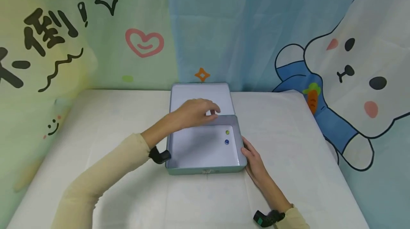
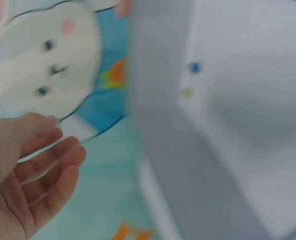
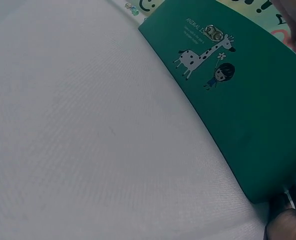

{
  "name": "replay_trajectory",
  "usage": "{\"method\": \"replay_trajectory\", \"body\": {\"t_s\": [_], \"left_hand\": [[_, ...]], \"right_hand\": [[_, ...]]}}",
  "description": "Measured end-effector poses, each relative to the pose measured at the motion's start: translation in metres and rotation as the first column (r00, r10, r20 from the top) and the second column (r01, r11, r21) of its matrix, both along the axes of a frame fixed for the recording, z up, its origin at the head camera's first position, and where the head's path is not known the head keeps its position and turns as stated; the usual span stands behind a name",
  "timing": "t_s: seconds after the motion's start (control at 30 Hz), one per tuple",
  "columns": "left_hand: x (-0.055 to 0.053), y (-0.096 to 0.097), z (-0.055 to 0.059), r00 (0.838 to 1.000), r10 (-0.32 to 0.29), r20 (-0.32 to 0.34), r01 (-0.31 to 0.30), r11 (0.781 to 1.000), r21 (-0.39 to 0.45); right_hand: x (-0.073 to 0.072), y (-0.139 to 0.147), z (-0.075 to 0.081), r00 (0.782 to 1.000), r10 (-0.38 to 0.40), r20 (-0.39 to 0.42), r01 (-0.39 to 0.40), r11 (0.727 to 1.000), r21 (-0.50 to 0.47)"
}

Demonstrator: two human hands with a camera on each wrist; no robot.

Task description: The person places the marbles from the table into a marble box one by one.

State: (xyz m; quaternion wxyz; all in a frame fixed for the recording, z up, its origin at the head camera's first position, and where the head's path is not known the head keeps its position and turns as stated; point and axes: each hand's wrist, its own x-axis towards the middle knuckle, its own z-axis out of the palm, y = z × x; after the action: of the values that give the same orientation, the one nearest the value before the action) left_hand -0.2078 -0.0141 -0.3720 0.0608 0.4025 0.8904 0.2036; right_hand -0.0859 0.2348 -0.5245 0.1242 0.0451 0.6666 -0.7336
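Note:
A hinged tin box (image 1: pixel 242 150) stands on the table with its lid (image 1: pixel 205 92) raised at the back. Inside, near the right wall, lie a small round yellow-green piece (image 1: pixel 227 132) and a blue one (image 1: pixel 226 142). My left hand (image 1: pixel 196 113) hovers over the back of the box, fingers loosely bent. Nothing shows between its thumb and fingers in the left wrist view. My right hand (image 1: pixel 254 159) rests against the box's right side, fingertips at the rim. The box's green outer front (image 3: pixel 247 115), printed with a giraffe and a child, fills much of the right wrist view.
A white cloth (image 1: pixel 298 143) covers the table. Behind it hangs a printed curtain (image 1: pixel 217 30) with a cartoon rabbit (image 1: pixel 358 58) on the right. A small metal clasp (image 3: pixel 213 33) sits on the box's front.

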Motion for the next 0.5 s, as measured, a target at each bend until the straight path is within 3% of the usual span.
{"method": "replay_trajectory", "body": {"t_s": [0.07, 0.13, 0.27, 0.37, 0.5], "left_hand": [[0.005, -0.03, 0.014, 0.998, 0.063, -0.012, -0.062, 0.995, 0.079], [0.014, -0.061, 0.017, 0.989, 0.144, -0.023, -0.14, 0.982, 0.128], [0.042, -0.124, -0.001, 0.95, 0.309, -0.047, -0.299, 0.943, 0.146], [0.074, -0.168, -0.025, 0.893, 0.448, -0.03, -0.443, 0.889, 0.114], [0.115, -0.211, -0.053, 0.792, 0.61, 0.04, -0.61, 0.786, 0.098]], "right_hand": [[-0.003, 0.0, 0.002, 1.0, -0.002, -0.003, 0.002, 1.0, 0.001], [-0.004, 0.001, 0.003, 1.0, -0.004, -0.013, 0.004, 1.0, 0.0], [-0.001, 0.0, 0.005, 1.0, -0.004, -0.007, 0.004, 1.0, -0.009], [0.003, 0.0, 0.004, 1.0, -0.001, 0.002, 0.001, 1.0, -0.004], [0.005, 0.001, 0.003, 1.0, -0.002, 0.002, 0.002, 1.0, 0.006]]}}
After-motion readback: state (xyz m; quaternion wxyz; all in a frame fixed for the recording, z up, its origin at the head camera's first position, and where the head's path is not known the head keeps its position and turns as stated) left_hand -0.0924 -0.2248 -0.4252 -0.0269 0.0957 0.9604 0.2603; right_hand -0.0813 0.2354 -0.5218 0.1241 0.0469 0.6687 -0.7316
